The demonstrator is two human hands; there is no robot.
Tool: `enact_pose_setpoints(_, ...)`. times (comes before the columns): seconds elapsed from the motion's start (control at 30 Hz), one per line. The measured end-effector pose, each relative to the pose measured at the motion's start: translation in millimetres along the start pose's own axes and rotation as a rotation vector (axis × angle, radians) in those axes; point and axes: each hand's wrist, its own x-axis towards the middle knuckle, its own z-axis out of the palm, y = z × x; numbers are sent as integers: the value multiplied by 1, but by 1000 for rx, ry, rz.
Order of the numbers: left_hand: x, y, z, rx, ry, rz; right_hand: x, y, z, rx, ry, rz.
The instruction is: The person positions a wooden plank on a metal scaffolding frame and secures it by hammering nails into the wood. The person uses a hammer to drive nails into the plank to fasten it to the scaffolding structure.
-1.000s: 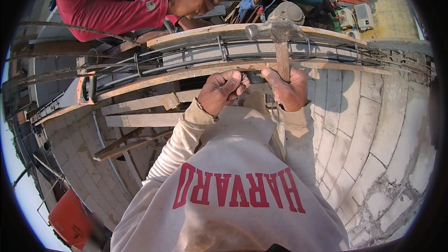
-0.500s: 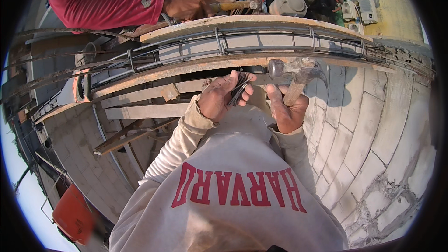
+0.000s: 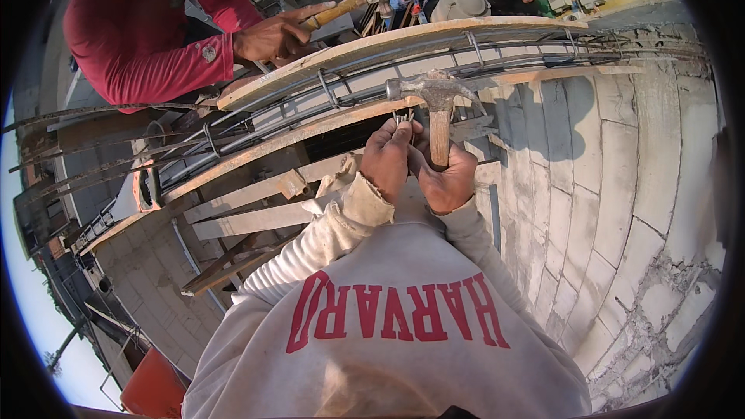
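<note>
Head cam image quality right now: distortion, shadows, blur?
Head view: fisheye bows the upper plank, corners black; head view: hard sun, rounded shadow on the block wall; head view: sky washed out at lower left, right hand and its hammer fairly sharp.

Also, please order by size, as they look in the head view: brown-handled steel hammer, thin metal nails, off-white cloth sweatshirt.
1. Off-white cloth sweatshirt
2. Brown-handled steel hammer
3. Thin metal nails, partly hidden

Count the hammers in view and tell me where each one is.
2: a brown-handled hammer upright in the person's right hand, and a yellow-handled hammer in the co-worker's hand, farther away. Others could be hidden.
</note>
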Motion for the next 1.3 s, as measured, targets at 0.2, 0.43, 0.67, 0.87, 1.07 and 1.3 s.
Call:
enact_pose_setpoints(0.2,1,-17,6,358,0,-103,-7,-5,-14,58,33,58)
enact_pose_setpoints(0.43,10,-46,13,570,-39,-91,-24,13,-22,95,159,50)
enact_pose_setpoints(0.67,-8,-27,37,486,-240,-141,-32,5,-32,133,176,178)
enact_pose_setpoints(0.87,-14,-5,38,68,-243,-402,-34,18,-38,138,241,156)
enact_pose_setpoints(1.07,-20,16,34,-192,-289,-457,-38,13,-47,505,270,289)
enact_pose_setpoints(1.3,-25,36,21,-57,-418,-510,-48,9,-51,782,247,246)
